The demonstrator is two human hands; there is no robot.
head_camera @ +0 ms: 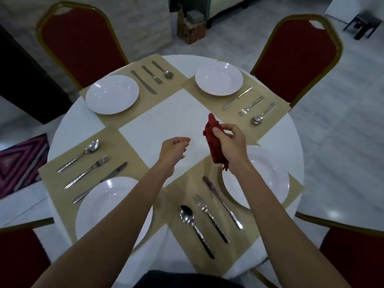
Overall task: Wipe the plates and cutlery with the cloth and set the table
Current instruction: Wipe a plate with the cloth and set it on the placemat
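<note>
Now the right hand (pixel 227 142) grips the red cloth (pixel 214 146); the left hand (pixel 173 149) hangs loosely curled, holding nothing.

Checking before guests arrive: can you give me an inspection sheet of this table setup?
Surface: round white table, four beige placemats.
Job's things: four white plates, each with knife, fork and spoon beside it; red cloth bunched.
Clutter: nothing seen.
Hands: right hand grips the cloth at the near right plate's edge; left hand empty, fingers loosely curled.
Cables: nothing seen.
Surroundings: red chairs with gold frames, patterned rug on grey floor.
</note>
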